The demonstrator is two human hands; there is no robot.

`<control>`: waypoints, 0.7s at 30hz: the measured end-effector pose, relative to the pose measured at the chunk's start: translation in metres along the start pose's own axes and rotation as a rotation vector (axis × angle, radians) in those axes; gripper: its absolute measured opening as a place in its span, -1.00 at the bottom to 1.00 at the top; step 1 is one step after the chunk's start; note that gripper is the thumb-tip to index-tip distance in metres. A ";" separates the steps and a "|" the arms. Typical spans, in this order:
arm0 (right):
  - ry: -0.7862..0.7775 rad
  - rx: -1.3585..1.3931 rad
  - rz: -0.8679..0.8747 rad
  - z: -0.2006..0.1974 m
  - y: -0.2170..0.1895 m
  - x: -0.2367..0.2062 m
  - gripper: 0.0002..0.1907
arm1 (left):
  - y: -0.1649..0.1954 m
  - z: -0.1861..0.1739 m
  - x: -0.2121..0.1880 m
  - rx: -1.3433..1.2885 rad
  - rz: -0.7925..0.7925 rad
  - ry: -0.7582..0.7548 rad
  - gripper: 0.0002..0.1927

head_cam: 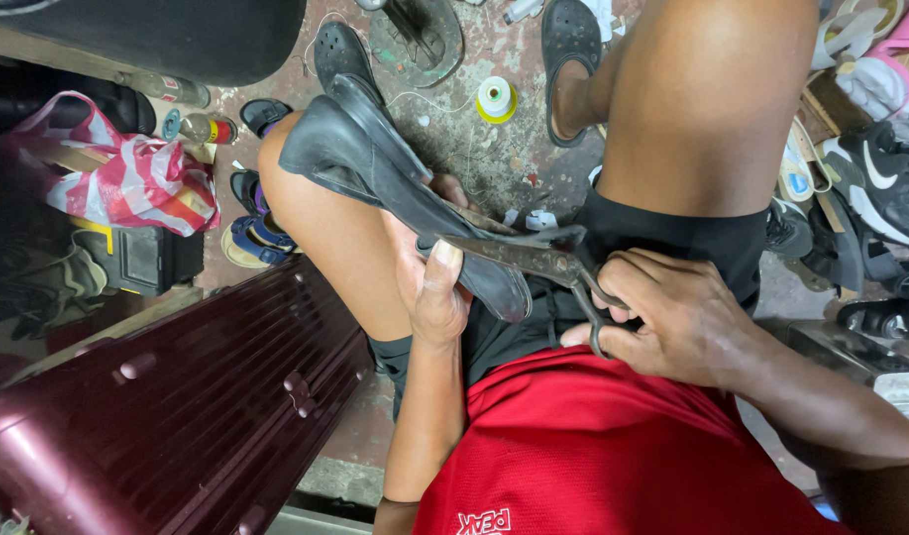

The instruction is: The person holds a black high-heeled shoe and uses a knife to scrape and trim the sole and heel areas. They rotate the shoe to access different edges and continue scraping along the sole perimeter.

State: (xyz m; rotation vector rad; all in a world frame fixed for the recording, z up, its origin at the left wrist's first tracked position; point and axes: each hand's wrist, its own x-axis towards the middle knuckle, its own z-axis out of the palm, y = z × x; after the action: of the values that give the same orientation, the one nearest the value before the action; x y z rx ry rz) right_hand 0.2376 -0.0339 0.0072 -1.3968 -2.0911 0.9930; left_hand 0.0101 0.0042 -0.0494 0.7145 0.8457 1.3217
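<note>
One maroon suitcase [177, 416] lies at the floor's left edge beside a red-and-white plastic bag [127, 173]; what the bag contains cannot be seen. One black shoe [395, 188] rests over the lap, grasped by the left hand [429, 282]. One pair of scissors [543, 263] bites its edge, the right hand [672, 317] clenched through the handles.

The person wears a red shirt [593, 446], black shorts [672, 243] and no sleeves.
</note>
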 end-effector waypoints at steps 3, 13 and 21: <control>-0.157 0.186 0.153 -0.002 0.005 -0.001 -0.49 | -0.002 0.004 0.000 -0.025 0.049 -0.001 -0.07; -0.278 0.598 0.186 0.011 0.027 -0.004 -0.54 | 0.002 0.014 0.001 0.274 0.127 0.100 -0.13; -0.175 0.581 0.247 0.014 0.025 -0.005 -0.48 | 0.008 0.025 0.002 0.281 0.069 0.065 -0.37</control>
State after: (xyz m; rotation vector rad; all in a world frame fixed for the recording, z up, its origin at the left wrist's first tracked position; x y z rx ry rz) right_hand 0.2445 -0.0369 -0.0205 -1.3022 -1.5589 1.7081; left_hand 0.0267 0.0074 -0.0296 0.9315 1.0805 1.3066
